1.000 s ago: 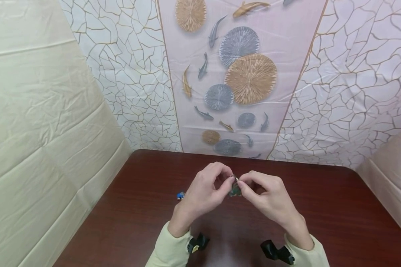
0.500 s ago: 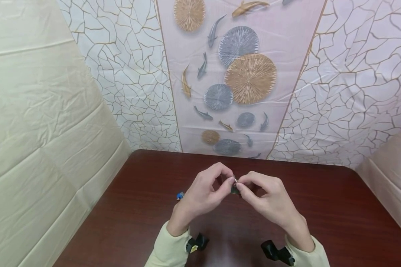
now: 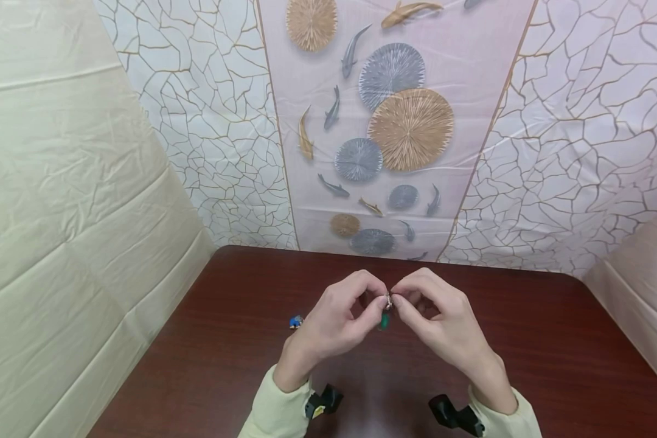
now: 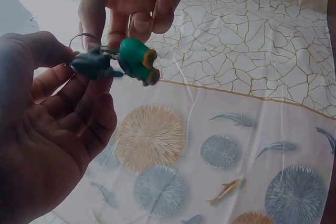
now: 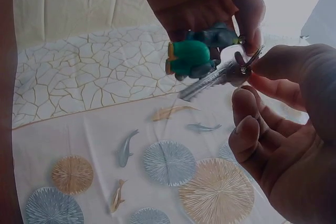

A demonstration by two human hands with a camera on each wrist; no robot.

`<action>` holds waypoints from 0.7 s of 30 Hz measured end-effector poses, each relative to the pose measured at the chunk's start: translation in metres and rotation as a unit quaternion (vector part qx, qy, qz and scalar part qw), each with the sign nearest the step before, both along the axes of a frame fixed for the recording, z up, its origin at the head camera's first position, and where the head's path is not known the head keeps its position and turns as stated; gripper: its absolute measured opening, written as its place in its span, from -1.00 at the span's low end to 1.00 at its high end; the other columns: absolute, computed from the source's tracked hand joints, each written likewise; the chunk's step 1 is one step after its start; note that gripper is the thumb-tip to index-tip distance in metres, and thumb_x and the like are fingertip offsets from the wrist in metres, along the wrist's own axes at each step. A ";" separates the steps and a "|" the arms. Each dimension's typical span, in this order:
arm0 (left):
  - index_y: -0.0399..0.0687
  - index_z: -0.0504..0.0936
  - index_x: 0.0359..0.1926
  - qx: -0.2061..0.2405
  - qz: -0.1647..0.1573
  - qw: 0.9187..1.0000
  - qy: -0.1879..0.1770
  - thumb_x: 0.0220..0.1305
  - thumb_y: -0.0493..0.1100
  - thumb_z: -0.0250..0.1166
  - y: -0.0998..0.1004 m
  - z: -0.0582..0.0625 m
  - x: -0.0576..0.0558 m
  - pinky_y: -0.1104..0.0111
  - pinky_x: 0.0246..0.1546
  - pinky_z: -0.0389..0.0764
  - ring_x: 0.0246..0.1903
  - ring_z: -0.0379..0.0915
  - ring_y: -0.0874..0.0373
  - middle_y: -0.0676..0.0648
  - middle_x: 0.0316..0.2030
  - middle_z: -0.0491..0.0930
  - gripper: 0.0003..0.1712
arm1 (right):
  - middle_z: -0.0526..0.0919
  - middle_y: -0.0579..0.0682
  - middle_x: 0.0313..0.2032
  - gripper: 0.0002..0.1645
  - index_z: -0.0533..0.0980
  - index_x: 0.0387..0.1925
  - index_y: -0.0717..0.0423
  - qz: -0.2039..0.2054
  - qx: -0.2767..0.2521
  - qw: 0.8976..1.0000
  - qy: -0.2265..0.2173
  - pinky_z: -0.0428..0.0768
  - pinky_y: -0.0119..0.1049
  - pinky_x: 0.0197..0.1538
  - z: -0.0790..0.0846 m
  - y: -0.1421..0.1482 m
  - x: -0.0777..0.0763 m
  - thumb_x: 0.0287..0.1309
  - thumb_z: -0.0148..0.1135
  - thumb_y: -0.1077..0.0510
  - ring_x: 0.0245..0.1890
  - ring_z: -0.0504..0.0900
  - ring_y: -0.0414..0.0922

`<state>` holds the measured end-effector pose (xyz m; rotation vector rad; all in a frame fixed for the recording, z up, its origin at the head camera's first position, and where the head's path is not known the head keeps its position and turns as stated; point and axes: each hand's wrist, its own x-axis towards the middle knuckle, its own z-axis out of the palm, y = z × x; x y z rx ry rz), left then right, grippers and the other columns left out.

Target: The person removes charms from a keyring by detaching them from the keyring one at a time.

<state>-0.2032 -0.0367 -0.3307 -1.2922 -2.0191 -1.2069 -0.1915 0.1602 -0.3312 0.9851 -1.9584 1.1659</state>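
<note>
"Key ring [image 5: 255, 59] in those hands! Where is it?"

"Up above the table [image 3: 197, 365], over its middle part."

"What does each hand do?"

"The right hand [image 3: 443, 322] pinches the ring with thumb and finger. The left hand [image 3: 336, 319] pinches the end of a dark green piece [image 5: 218, 38]. Their fingertips are very near, but I can't tell if they touch."

"What else is there?"

"A silver key [image 5: 210, 81] and a green toy [image 5: 191, 59] with orange bits. From the head, fingers hide most of it, and the metal is just a shiny speck. From the left wrist, the key is hard to find."

"And that blue thing [image 3: 295, 321]?"

"It's on the table, left of its middle. The left hand covers its side, so I can't tell what it is."

"Where are the edges?"

"The table's far edge meets the hanging cloth [image 3: 241, 121]. Its near edge is cut off. Brown wood runs wide to the table's left side, and even wider to its right."
</note>
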 end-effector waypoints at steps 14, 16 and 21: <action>-0.11 0.51 -0.23 -0.025 -0.007 0.999 0.030 0.37 -0.30 0.12 0.002 0.001 0.001 0.67 -0.26 0.49 -0.31 0.42 0.34 0.04 -0.30 0.50 -0.96 | 0.53 -0.22 -0.43 -0.67 0.53 -0.33 0.02 0.025 0.029 0.999 -0.031 0.46 -0.57 -0.52 0.001 0.004 0.002 0.02 0.31 0.49 -0.53 0.49 -0.39; -0.11 0.51 -0.23 -0.027 -0.003 0.999 0.034 0.36 -0.31 0.13 0.002 0.001 0.001 0.70 -0.25 0.47 -0.32 0.42 0.33 0.04 -0.31 0.51 -0.95 | 0.52 -0.24 -0.45 -0.68 0.52 -0.33 0.00 0.029 0.036 0.998 -0.041 0.45 -0.57 -0.53 0.001 0.005 0.002 0.04 0.30 0.48 -0.54 0.47 -0.39; -0.08 0.52 -0.23 -0.033 0.006 0.998 0.045 0.31 -0.34 0.17 0.001 0.003 0.003 0.70 -0.23 0.47 -0.32 0.45 0.33 0.05 -0.32 0.53 -0.92 | 0.50 -0.27 -0.48 -0.61 0.51 -0.36 -0.06 0.033 0.050 0.997 -0.041 0.44 -0.58 -0.49 0.002 0.007 0.002 -0.02 0.29 0.51 -0.53 0.45 -0.41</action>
